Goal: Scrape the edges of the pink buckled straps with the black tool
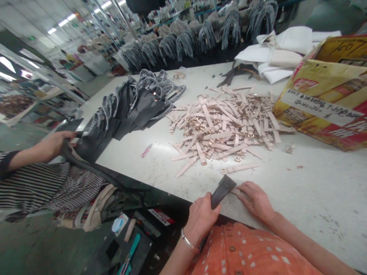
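Note:
My left hand (204,215), with a bracelet at the wrist, is closed around a dark grey leather strap piece (222,191) held over the front edge of the table. My right hand (256,200) pinches the end of a narrow pale strip (235,191) that meets the far end of the dark piece. How the two are joined is too small to make out. Just beyond my hands lies a single pale pink buckle strap (241,168). Behind it spreads a heap of similar pink buckle straps (220,126) with gold-coloured buckles.
A yellow carton (321,91) stands at the right, beside folded white sheets (278,53). Dark bag pieces with wrapped handles (132,103) lie at the left. Pink-handled snips (146,150) rest on the table (315,183). A co-worker's hand (54,147) holds a dark strap at the left.

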Demonstrator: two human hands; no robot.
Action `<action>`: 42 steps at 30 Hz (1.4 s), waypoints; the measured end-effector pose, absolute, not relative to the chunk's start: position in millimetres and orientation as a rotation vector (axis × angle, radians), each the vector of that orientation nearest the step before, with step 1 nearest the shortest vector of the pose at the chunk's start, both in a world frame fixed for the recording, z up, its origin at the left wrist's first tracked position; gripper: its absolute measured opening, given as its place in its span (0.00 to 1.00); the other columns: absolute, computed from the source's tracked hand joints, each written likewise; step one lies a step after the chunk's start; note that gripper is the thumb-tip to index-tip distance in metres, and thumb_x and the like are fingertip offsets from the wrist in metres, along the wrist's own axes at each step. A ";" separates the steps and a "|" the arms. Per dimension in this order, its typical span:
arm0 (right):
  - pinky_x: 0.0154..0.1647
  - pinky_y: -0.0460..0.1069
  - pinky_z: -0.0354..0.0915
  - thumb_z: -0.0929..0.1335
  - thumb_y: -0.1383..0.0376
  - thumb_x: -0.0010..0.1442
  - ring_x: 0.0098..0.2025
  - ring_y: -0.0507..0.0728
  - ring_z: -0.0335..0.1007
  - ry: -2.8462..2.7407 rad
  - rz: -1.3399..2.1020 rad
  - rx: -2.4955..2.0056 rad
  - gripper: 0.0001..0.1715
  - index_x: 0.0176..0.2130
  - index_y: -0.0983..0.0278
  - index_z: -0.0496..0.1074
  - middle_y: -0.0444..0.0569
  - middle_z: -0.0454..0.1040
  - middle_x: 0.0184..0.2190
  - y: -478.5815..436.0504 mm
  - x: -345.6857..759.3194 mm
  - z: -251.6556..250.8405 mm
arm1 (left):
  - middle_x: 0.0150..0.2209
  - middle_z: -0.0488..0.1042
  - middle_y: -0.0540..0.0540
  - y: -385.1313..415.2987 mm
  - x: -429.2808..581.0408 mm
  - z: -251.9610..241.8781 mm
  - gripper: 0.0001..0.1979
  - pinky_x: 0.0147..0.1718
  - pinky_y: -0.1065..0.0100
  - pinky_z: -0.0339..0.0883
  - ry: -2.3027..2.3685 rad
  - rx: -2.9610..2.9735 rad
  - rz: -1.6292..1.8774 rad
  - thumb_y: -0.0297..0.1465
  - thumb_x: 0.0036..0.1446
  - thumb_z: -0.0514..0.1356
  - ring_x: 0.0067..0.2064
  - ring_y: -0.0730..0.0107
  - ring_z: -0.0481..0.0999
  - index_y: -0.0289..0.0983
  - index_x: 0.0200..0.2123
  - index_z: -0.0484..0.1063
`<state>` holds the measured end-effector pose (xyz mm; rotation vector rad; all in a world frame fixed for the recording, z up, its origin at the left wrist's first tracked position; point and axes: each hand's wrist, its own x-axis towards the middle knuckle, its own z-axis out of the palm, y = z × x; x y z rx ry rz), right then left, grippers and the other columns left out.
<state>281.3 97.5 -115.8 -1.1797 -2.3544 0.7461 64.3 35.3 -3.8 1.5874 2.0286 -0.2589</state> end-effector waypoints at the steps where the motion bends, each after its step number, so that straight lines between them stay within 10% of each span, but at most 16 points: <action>1: 0.42 0.54 0.63 0.63 0.63 0.61 0.41 0.60 0.65 -2.355 0.730 -1.186 0.10 0.43 0.62 0.69 0.53 0.70 0.38 97.5 280.7 -115.4 | 0.37 0.76 0.42 38.5 63.9 -4.9 0.18 0.35 0.67 0.63 2.033 1.590 -0.254 0.44 0.58 0.50 0.40 0.59 0.76 0.38 0.42 0.67; 13: 0.40 0.54 0.58 0.60 0.74 0.59 0.42 0.59 0.65 -2.363 0.542 -1.046 0.12 0.36 0.62 0.70 0.51 0.73 0.39 108.2 297.0 -118.0 | 0.37 0.77 0.44 19.9 44.7 4.6 0.18 0.35 0.70 0.62 2.022 1.546 -0.284 0.45 0.57 0.52 0.40 0.63 0.76 0.39 0.43 0.68; 42: 0.39 0.54 0.58 0.63 0.62 0.63 0.38 0.57 0.65 -2.358 0.796 -1.010 0.11 0.32 0.61 0.72 0.49 0.72 0.34 121.1 282.8 -116.1 | 0.39 0.75 0.43 37.8 48.5 9.9 0.17 0.39 0.66 0.64 1.846 1.682 -0.415 0.43 0.55 0.52 0.42 0.60 0.75 0.40 0.42 0.69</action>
